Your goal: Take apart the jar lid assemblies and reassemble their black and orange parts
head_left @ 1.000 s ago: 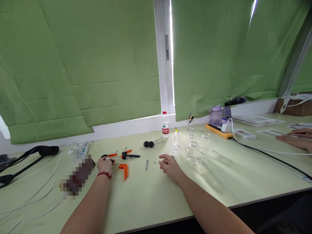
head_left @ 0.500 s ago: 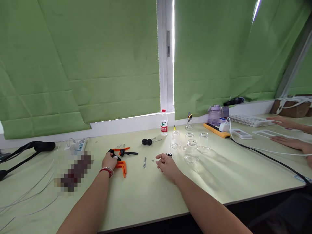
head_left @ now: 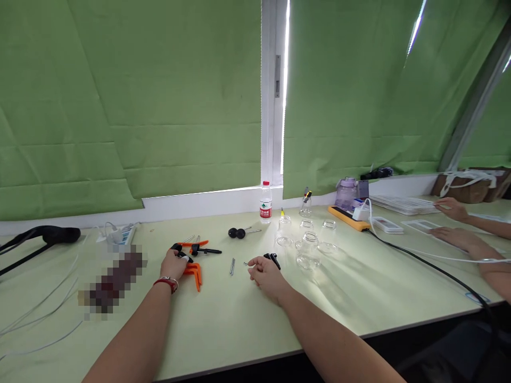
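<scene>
My left hand (head_left: 174, 264) is closed around a black piece (head_left: 184, 257) at the left-middle of the table; its fingertips are partly hidden. Beside it lie orange angled pieces (head_left: 195, 272), with a black clamp-like part (head_left: 205, 250) just behind. My right hand (head_left: 266, 275) has thumb and forefinger drawn together at a tiny metal screw (head_left: 245, 263), whose end shows at the fingertips. Two metal rods (head_left: 232, 266) lie between my hands. Black parts (head_left: 273, 260) sit just behind my right hand.
Several clear glass jars (head_left: 308, 254) stand to the right of centre. Behind are two black-handled screwdrivers (head_left: 236, 233) and a water bottle (head_left: 265, 201). A yellow power strip (head_left: 348, 218) trails a black cable. At right, another person's hands (head_left: 451, 236) touch white sheets.
My right hand's fingertips have come to the tiny screw and closed together. My left hand stays on the black piece. The view has shifted slightly.
</scene>
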A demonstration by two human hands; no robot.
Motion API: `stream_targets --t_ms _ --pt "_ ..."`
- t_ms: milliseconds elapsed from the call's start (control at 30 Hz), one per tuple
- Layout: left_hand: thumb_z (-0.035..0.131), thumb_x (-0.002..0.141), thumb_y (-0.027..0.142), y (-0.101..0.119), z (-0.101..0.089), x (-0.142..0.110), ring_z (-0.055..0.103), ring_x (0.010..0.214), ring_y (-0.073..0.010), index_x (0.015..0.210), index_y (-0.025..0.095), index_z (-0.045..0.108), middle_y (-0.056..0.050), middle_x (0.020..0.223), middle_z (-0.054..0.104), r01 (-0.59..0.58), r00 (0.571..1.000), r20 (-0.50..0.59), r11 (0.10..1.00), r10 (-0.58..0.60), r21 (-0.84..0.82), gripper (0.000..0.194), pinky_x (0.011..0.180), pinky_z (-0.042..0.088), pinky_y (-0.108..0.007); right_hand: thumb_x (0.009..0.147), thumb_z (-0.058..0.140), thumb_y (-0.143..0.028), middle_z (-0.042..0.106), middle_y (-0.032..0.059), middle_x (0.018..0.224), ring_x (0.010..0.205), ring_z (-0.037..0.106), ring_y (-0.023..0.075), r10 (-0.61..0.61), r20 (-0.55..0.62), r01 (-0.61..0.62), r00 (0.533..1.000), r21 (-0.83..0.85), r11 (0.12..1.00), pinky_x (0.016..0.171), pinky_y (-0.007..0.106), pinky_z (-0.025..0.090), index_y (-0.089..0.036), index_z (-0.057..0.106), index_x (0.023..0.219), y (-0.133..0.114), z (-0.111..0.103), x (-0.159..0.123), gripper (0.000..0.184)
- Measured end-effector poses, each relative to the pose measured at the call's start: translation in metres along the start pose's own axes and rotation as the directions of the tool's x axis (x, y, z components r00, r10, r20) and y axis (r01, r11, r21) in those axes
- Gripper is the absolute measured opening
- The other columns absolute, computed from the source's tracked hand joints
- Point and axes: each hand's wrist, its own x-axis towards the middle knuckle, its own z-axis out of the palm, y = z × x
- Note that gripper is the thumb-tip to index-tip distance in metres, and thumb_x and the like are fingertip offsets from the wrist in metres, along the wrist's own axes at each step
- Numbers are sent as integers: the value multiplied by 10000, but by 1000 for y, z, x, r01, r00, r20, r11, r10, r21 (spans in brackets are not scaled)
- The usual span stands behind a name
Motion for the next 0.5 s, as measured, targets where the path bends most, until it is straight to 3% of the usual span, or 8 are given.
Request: stream_targets --t_ms 167,333,500 --pt "694 612 213 0 -1 -3 649 815 -296 1135 127 545 -121 884 683 9 1000 -24 993 -12 -115 551 648 479 -344 764 596 -207 535 -33 671 551 487 80 21 -8 -22 1000 -64 998 527 211 399 -171 568 899 -15 8 18 143" --pt "685 618 183 9 -7 -7 617 803 -267 1048 143 562 -86 827 641 -19 995 -103 967 -8 -256 448 646 458 -334 812 585 -280 572 9 724 544 496 80 159 -114 -166 981 -60 984 502 206 413 -165 553 823 -32 10 78 120" --pt "648 631 145 23 -14 -20 562 608 -164 978 163 572 3 661 574 -45 995 -95 902 4 -430 356 556 434 -264 819 584 -418 539 14 607 467 451 97 265 -208 -286 942 -81 955 424 221 340 -172 532 738 -25 11 136 264"
